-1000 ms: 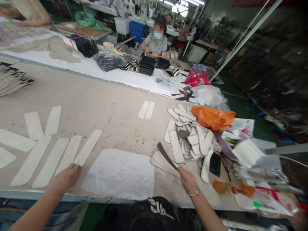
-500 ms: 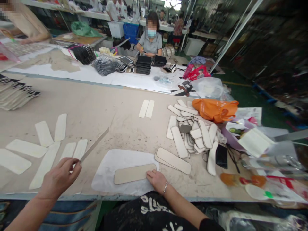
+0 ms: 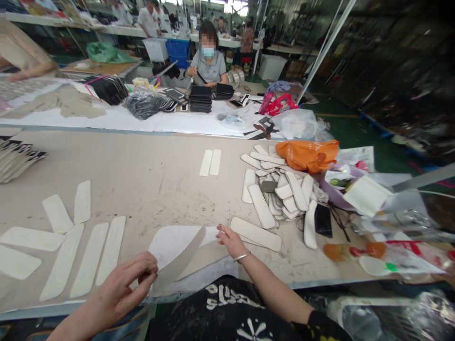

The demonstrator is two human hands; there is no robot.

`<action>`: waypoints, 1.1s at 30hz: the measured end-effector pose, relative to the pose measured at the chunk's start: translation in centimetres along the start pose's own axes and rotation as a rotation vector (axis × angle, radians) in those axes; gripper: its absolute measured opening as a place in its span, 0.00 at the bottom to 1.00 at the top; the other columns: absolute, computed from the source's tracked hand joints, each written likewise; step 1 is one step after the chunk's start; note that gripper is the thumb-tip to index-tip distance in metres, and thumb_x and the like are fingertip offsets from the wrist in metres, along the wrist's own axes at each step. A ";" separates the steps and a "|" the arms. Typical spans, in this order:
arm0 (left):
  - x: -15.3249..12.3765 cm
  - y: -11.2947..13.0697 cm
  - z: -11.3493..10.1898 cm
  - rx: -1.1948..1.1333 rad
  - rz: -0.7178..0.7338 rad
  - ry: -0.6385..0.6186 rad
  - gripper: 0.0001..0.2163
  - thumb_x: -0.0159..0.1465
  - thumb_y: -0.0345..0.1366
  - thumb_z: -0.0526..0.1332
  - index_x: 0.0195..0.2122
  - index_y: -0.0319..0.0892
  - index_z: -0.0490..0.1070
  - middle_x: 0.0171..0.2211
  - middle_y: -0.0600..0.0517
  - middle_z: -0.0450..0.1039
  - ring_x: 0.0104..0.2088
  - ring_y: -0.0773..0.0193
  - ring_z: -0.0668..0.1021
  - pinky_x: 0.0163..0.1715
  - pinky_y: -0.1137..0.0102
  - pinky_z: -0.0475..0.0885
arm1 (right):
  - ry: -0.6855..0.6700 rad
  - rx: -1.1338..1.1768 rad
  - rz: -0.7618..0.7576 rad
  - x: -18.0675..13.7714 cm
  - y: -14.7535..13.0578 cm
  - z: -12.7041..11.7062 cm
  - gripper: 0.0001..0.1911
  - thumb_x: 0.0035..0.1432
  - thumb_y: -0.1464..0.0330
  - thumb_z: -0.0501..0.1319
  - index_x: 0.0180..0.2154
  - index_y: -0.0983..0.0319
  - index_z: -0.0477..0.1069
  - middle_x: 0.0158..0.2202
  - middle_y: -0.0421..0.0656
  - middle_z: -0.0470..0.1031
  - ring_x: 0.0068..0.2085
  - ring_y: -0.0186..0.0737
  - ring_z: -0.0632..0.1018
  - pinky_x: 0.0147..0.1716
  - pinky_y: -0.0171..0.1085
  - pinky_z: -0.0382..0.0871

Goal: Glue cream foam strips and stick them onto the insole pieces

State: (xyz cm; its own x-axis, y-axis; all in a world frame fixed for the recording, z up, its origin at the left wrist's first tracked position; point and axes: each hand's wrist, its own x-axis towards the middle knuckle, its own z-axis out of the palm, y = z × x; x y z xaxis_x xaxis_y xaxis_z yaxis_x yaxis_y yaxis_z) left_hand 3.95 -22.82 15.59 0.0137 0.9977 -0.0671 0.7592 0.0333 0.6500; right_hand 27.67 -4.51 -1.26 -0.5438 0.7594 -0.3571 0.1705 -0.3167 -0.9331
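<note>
My left hand (image 3: 133,282) pinches the near end of a thin grey strip (image 3: 185,253). The strip slants up to the right, partly covering a flat beige piece (image 3: 209,258) on a white rounded sheet (image 3: 168,234). At the far right end of the beige piece is my right hand (image 3: 232,244), its fingers stretched out and apart; whether they touch either piece I cannot tell. Close to it, on the right, lie two overlapping beige pieces (image 3: 258,233). Several pale strips (image 3: 90,260) are spread out left of my left hand.
A heap of pale rounded pieces (image 3: 279,192) lies at the right, by an orange bag (image 3: 309,155) and a dark phone (image 3: 323,221). Two small strips (image 3: 210,162) lie mid-table. A masked person (image 3: 208,64) sits across, behind stacked black items (image 3: 200,98).
My left hand has carried the grey strip from the pale strips to above the beige piece. My right hand's fingers have moved away and spread. The view has shifted slightly.
</note>
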 end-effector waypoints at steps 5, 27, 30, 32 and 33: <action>0.1 -0.9 1.2 -0.083 -0.063 -0.052 0.08 0.62 0.38 0.51 0.29 0.43 0.64 0.27 0.51 0.68 0.30 0.65 0.71 0.32 0.74 0.68 | -0.078 -0.023 0.042 -0.6 -1.0 -0.2 0.21 0.47 0.53 0.62 0.36 0.63 0.76 0.36 0.44 0.76 0.35 0.38 0.75 0.36 0.40 0.73; -0.3 -11.8 15.8 -0.097 -0.713 -0.077 0.13 0.60 0.41 0.46 0.27 0.42 0.66 0.22 0.53 0.70 0.28 0.63 0.74 0.31 0.71 0.64 | 0.068 -0.877 -0.001 0.5 4.5 -3.0 0.04 0.55 0.70 0.58 0.35 0.61 0.67 0.32 0.42 0.76 0.35 0.39 0.75 0.36 0.34 0.64; 0.0 -12.1 16.1 -0.081 -0.720 -0.070 0.13 0.60 0.40 0.46 0.26 0.42 0.65 0.21 0.53 0.70 0.27 0.63 0.73 0.30 0.71 0.63 | 0.077 -0.915 0.023 0.6 4.6 -2.9 0.03 0.56 0.70 0.57 0.35 0.61 0.67 0.33 0.42 0.76 0.36 0.38 0.75 0.36 0.34 0.63; 0.1 -12.3 16.3 -0.068 -0.707 -0.059 0.13 0.61 0.39 0.46 0.25 0.42 0.65 0.20 0.53 0.69 0.26 0.64 0.73 0.29 0.71 0.62 | 0.087 -0.948 0.037 0.6 4.6 -2.8 0.02 0.57 0.70 0.57 0.35 0.61 0.67 0.32 0.41 0.75 0.35 0.38 0.75 0.34 0.33 0.62; 0.1 -12.4 16.3 -0.062 -0.701 -0.051 0.13 0.61 0.39 0.46 0.24 0.42 0.64 0.20 0.53 0.69 0.26 0.64 0.73 0.29 0.71 0.62 | 0.092 -0.966 0.042 0.6 4.7 -2.7 0.02 0.57 0.69 0.57 0.34 0.61 0.67 0.32 0.41 0.75 0.35 0.38 0.75 0.34 0.33 0.62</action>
State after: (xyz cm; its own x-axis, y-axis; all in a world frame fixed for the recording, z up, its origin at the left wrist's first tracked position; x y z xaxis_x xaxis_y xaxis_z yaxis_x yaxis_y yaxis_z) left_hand 5.15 -24.14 -4.86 -0.4331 0.7361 -0.5202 0.5623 0.6717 0.4824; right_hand 30.34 -3.96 -5.94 -0.4628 0.8123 -0.3550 0.8117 0.2273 -0.5381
